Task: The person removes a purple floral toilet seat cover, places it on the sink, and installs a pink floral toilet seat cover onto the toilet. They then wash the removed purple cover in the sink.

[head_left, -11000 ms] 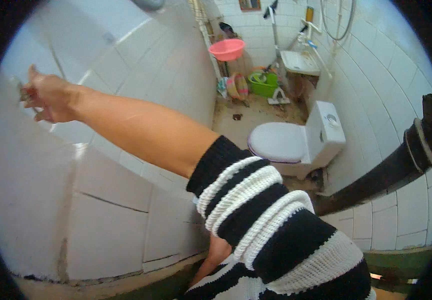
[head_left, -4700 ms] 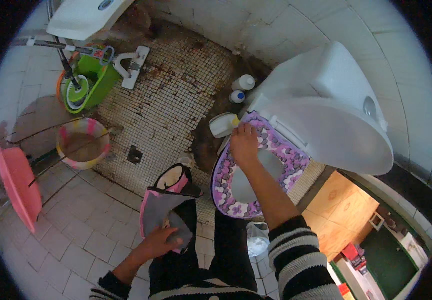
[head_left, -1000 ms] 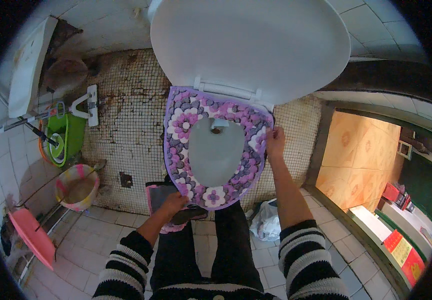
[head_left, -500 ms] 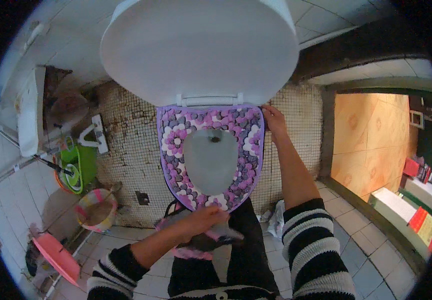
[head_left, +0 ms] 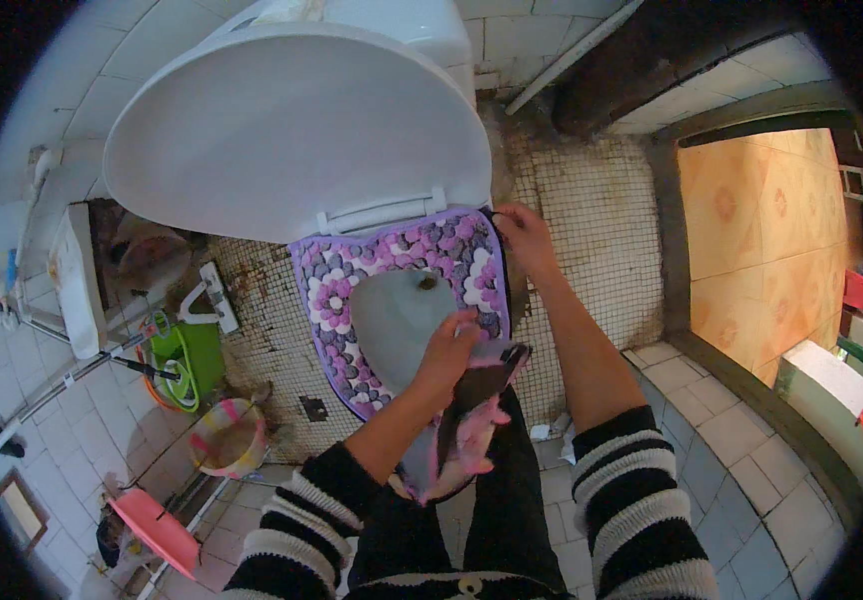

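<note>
A padded toilet seat cover (head_left: 330, 300) in purple, white and grey flower patches lies on the toilet seat, purple piping round its edge. My right hand (head_left: 527, 238) is closed in a pinch at its back right corner; the fingertips partly hide the edge there. Over the front right of the seat, my left hand (head_left: 452, 352) is closed on a limp pink and grey cloth (head_left: 477, 430), which hangs down between the seat and my legs. Above stands the raised white toilet lid (head_left: 297, 130), with its hinge bar (head_left: 382, 210) behind the cover.
To the left are a green mop bucket (head_left: 192, 355), a white scraper-like tool (head_left: 214, 297), a striped basin (head_left: 229, 437) and a pink basin (head_left: 155, 530). Mosaic tile floor (head_left: 602, 240) surrounds the toilet. On the right, a raised sill (head_left: 674, 230) borders a doorway onto orange floor tiles (head_left: 762, 230).
My left hand has moved up and right from the cover's front edge, bringing the pink and grey cloth along. My right hand stays at the back right corner. The view has shifted and tilted.
</note>
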`<control>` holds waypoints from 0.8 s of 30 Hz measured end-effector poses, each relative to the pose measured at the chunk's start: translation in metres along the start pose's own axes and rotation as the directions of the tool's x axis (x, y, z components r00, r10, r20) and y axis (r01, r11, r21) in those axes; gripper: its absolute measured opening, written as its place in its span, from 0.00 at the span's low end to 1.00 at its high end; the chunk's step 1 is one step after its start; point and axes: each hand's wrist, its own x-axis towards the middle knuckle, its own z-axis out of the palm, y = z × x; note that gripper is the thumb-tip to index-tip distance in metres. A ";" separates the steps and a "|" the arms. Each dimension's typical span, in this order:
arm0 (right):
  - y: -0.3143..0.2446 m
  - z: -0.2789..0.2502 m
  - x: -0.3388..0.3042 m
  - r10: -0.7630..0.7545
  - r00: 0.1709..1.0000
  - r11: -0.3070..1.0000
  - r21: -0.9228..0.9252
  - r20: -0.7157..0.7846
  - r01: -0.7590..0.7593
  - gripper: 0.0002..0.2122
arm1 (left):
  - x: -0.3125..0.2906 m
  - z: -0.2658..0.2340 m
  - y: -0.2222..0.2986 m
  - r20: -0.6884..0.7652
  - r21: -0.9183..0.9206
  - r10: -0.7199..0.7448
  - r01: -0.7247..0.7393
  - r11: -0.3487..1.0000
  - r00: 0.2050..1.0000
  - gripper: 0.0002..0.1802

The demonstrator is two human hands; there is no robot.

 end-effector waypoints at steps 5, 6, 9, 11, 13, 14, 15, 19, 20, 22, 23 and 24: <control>-0.018 0.004 0.004 -0.294 0.956 0.937 -0.198 0.003 0.289 0.07 | 0.070 0.022 0.012 -0.081 0.176 0.249 -0.232 0.957 0.965 0.33; -0.020 0.004 0.005 -0.356 0.935 0.904 -0.256 -0.006 0.343 0.07 | 0.076 0.030 0.017 -0.073 0.234 0.232 -0.210 0.949 0.970 0.34; -0.031 0.000 0.008 -0.438 0.898 0.843 -0.334 0.028 0.422 0.06 | 0.083 0.039 0.011 -0.100 0.572 0.268 -0.165 0.803 0.958 0.35; -0.030 0.005 0.011 -0.451 0.892 0.835 -0.343 0.017 0.429 0.06 | 0.085 0.035 0.001 -0.092 0.718 0.306 -0.150 0.680 0.948 0.36; -0.028 0.007 0.019 -0.463 0.885 0.835 -0.357 -0.049 0.418 0.06 | 0.086 0.034 -0.002 -0.039 0.761 0.328 -0.185 0.622 0.944 0.37; -0.026 0.007 0.021 -0.430 0.900 0.860 -0.337 -0.074 0.383 0.06 | 0.090 0.035 0.000 -0.030 0.813 0.409 -0.216 0.541 0.912 0.36; -0.026 0.011 0.023 -0.397 0.913 0.883 -0.312 -0.097 0.351 0.07 | 0.097 0.034 0.006 -0.016 0.860 0.489 -0.237 0.452 0.872 0.35; -0.026 0.016 0.015 -0.279 0.953 0.927 -0.291 -0.114 0.237 0.08 | 0.103 0.041 0.046 -0.167 0.884 0.573 -0.136 0.447 0.802 0.24; -0.029 0.019 0.017 -0.279 0.954 0.936 -0.251 -0.108 0.245 0.08 | 0.107 0.041 0.052 -0.177 0.894 0.587 -0.121 0.432 0.790 0.22; -0.025 0.020 0.014 -0.259 0.961 0.954 -0.182 -0.100 0.238 0.08 | 0.114 0.042 0.050 -0.193 0.908 0.595 -0.088 0.409 0.780 0.20; -0.023 0.018 0.014 -0.268 0.959 0.949 -0.196 -0.088 0.247 0.09 | 0.117 0.042 0.049 -0.202 0.901 0.588 -0.086 0.425 0.784 0.20; -0.023 0.015 0.015 -0.281 0.957 0.943 -0.205 -0.077 0.260 0.09 | 0.119 0.042 0.048 -0.211 0.895 0.583 -0.085 0.437 0.784 0.19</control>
